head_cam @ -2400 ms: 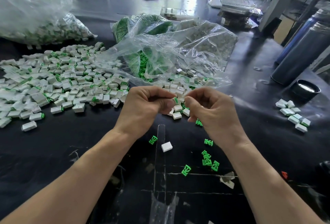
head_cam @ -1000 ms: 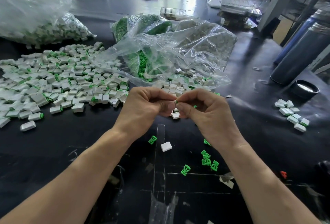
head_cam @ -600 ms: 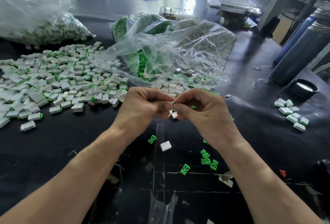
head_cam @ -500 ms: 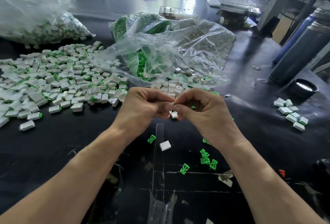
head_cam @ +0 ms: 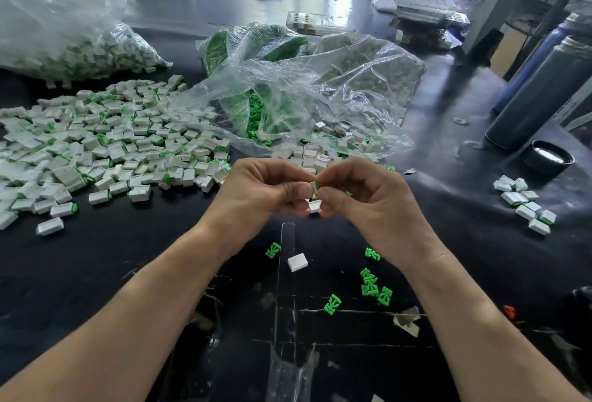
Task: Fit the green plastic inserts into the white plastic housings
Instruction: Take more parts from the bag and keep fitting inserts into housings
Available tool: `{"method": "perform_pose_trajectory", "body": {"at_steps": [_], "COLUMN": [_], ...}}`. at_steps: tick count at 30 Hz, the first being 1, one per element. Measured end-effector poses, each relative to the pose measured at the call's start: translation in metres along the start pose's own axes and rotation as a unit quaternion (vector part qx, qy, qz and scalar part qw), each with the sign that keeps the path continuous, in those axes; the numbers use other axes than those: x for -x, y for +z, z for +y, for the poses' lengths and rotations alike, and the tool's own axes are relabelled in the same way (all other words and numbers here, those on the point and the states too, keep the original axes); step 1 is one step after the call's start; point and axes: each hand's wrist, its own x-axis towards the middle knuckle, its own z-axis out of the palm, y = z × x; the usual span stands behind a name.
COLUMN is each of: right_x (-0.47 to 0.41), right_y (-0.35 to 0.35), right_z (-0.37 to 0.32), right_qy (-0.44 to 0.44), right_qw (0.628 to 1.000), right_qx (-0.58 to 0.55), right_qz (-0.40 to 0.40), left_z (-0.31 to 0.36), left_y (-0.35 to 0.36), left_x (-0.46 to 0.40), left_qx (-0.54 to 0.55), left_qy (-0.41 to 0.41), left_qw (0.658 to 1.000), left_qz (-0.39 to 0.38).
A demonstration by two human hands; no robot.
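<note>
My left hand (head_cam: 259, 191) and my right hand (head_cam: 362, 199) meet above the black table, fingertips together. Between them they pinch a small white housing (head_cam: 313, 185) with a green insert showing at its right end. Most of the housing is hidden by the fingers. Below the hands lie a loose white housing (head_cam: 297, 262) and several loose green inserts (head_cam: 371, 284). A wide pile of housings with green ends (head_cam: 112, 148) covers the table at left.
Clear plastic bags (head_cam: 304, 94) holding green inserts and white housings lie behind my hands. Another full bag (head_cam: 73, 36) sits far left. A small group of housings (head_cam: 525, 203) lies at right, near a black lid (head_cam: 547, 158) and dark cylinders (head_cam: 541, 94).
My hands came together and stay joined; the green insert's end now shows at the white housing between the fingertips. The view shifted slightly.
</note>
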Motion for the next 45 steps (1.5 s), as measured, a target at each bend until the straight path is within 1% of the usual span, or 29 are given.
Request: {"method": "perform_pose_trajectory", "body": {"at_steps": [7,14,21,25,28,31,33,35,37,40,42,45], "right_x": [0.001,0.001,-0.001,0.0,-0.003,-0.006,-0.004,-0.002,-0.002,-0.003,-0.003,-0.002], "right_y": [0.004,0.003,-0.001,0.004,0.007,-0.001,-0.002,0.002,0.004,0.003,0.0,-0.004], "right_z": [-0.001,0.001,-0.001,0.001,0.002,0.004,0.004,0.004,0.005,0.006,0.006,0.006], "right_qy": [-0.031,-0.044,-0.097,-0.104,-0.092,-0.026,-0.002,0.0,0.008,0.044,0.065,0.091], "right_qw": [0.997,0.994,0.977,0.966,0.954,0.958,0.96,0.955,0.947,0.939,0.935,0.928], "right_qx": [0.064,0.09,0.191,0.235,0.28,0.262,0.252,0.267,0.295,0.314,0.318,0.328], "right_qz": [0.038,0.041,0.01,0.025,0.06,0.115,0.124,0.127,0.128,0.131,0.14,0.152], "left_z": [0.001,-0.001,-0.006,-0.006,-0.006,-0.007,-0.008,-0.009,-0.013,-0.014,-0.013,-0.009], "left_y": [-0.003,-0.005,-0.01,-0.009,-0.008,-0.004,-0.003,-0.005,-0.011,-0.025,-0.037,-0.056], "left_x": [-0.001,-0.002,-0.004,-0.006,-0.006,-0.004,-0.004,-0.006,-0.009,-0.011,-0.013,-0.016], "left_qx": [0.014,0.023,0.025,0.015,0.005,-0.009,-0.016,-0.06,-0.158,-0.289,-0.355,-0.456], "left_qy": [-0.022,-0.035,-0.052,-0.05,-0.048,-0.046,-0.039,-0.013,0.022,0.055,0.081,0.106], "left_qw": [1.0,0.999,0.998,0.998,0.999,0.999,0.999,0.997,0.983,0.942,0.907,0.841], "left_qz": [-0.006,-0.023,-0.038,-0.027,-0.02,-0.019,0.002,0.039,0.086,0.163,0.213,0.272]}}
